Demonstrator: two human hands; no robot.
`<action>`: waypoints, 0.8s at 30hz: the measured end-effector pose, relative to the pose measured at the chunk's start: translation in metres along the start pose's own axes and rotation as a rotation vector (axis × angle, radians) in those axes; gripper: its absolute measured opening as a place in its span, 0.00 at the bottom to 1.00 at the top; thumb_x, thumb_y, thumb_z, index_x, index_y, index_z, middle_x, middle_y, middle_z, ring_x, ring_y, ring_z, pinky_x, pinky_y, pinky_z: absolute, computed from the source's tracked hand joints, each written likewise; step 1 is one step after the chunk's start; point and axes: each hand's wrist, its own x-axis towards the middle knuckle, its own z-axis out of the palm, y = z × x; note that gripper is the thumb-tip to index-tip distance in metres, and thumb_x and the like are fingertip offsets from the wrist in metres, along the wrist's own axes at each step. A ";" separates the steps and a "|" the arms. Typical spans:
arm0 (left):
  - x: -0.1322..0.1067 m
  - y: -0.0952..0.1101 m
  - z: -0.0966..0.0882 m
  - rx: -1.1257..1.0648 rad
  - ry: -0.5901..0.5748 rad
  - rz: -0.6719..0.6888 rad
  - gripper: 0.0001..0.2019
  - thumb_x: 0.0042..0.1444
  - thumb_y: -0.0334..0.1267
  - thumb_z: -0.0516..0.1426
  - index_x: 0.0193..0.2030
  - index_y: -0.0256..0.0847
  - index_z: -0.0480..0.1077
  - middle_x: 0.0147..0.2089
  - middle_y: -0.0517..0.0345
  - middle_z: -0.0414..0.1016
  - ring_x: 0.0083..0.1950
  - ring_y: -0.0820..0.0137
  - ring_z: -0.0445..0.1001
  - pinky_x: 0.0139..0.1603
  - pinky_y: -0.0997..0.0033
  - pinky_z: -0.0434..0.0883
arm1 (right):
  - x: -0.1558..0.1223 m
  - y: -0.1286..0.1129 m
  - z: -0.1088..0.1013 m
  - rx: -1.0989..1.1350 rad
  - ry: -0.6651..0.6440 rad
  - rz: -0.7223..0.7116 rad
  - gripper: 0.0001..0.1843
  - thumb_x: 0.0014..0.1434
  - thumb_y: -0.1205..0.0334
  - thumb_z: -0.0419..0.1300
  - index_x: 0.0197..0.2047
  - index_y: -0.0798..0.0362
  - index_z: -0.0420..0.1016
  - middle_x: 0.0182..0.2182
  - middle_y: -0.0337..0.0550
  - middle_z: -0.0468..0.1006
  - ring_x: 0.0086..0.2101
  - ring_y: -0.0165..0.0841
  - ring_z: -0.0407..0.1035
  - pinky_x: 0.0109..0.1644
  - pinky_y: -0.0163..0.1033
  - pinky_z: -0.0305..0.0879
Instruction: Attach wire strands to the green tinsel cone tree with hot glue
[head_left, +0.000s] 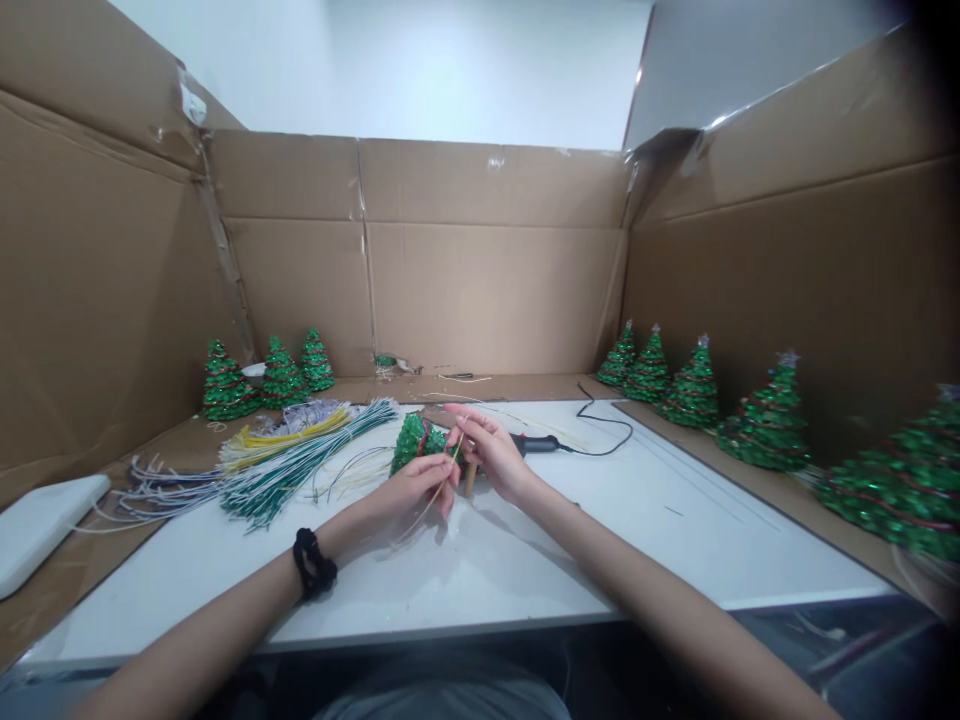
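Note:
My left hand (421, 485) and my right hand (489, 450) meet over the middle of the white table (660, 540). Both pinch a thin pale wire (435, 500) that runs from the fingertips down toward me. A small green glitter tree (414, 440) lies on its side just behind my left hand, touching it. A black hair tie sits on my left wrist. A black-handled tool (536, 444) with a cable lies right behind my right hand.
Bundles of green, yellow and white wires (300, 455) lie at the left. Three finished trees (270, 375) stand back left, several more (697, 390) line the right ledge. Cardboard walls (487, 280) enclose the table. A white pad (41, 525) lies far left.

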 end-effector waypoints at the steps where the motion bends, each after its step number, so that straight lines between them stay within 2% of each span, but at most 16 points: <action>1: -0.001 0.001 0.000 0.013 0.003 0.002 0.13 0.60 0.46 0.50 0.31 0.39 0.63 0.18 0.62 0.68 0.21 0.76 0.63 0.26 0.76 0.59 | 0.002 -0.001 -0.002 0.007 0.043 -0.021 0.19 0.52 0.54 0.61 0.46 0.52 0.74 0.23 0.36 0.72 0.18 0.21 0.47 0.19 0.30 0.38; 7: 0.004 -0.003 -0.002 0.101 -0.015 0.022 0.16 0.61 0.49 0.49 0.33 0.38 0.63 0.18 0.61 0.67 0.21 0.77 0.59 0.25 0.76 0.53 | 0.011 -0.016 -0.016 0.020 0.340 -0.165 0.22 0.49 0.53 0.62 0.46 0.54 0.73 0.19 0.34 0.70 0.17 0.22 0.46 0.19 0.30 0.37; 11: 0.005 -0.008 -0.003 0.106 -0.031 0.003 0.17 0.61 0.50 0.49 0.37 0.36 0.65 0.19 0.61 0.67 0.22 0.77 0.58 0.25 0.76 0.53 | 0.013 -0.026 -0.025 -0.005 0.456 -0.237 0.22 0.48 0.54 0.61 0.45 0.55 0.73 0.17 0.33 0.69 0.16 0.22 0.45 0.18 0.30 0.35; 14: 0.003 -0.010 -0.002 0.083 -0.028 -0.029 0.16 0.59 0.50 0.51 0.40 0.36 0.65 0.22 0.61 0.67 0.22 0.78 0.57 0.23 0.76 0.51 | 0.014 -0.030 -0.033 -0.008 0.536 -0.279 0.25 0.48 0.54 0.59 0.49 0.56 0.71 0.16 0.33 0.68 0.15 0.22 0.45 0.18 0.30 0.36; 18: 0.002 -0.010 -0.001 0.039 -0.019 -0.062 0.16 0.58 0.50 0.53 0.40 0.36 0.65 0.23 0.61 0.67 0.21 0.78 0.53 0.22 0.75 0.47 | 0.015 -0.031 -0.041 -0.034 0.594 -0.303 0.28 0.48 0.55 0.58 0.51 0.59 0.70 0.14 0.33 0.68 0.15 0.22 0.46 0.18 0.30 0.37; 24: 0.002 -0.010 -0.003 0.066 -0.053 -0.081 0.15 0.59 0.48 0.52 0.41 0.37 0.65 0.26 0.59 0.68 0.23 0.78 0.55 0.23 0.75 0.49 | 0.016 -0.031 -0.043 -0.116 0.601 -0.340 0.26 0.49 0.57 0.56 0.50 0.60 0.72 0.13 0.33 0.67 0.15 0.22 0.47 0.19 0.30 0.39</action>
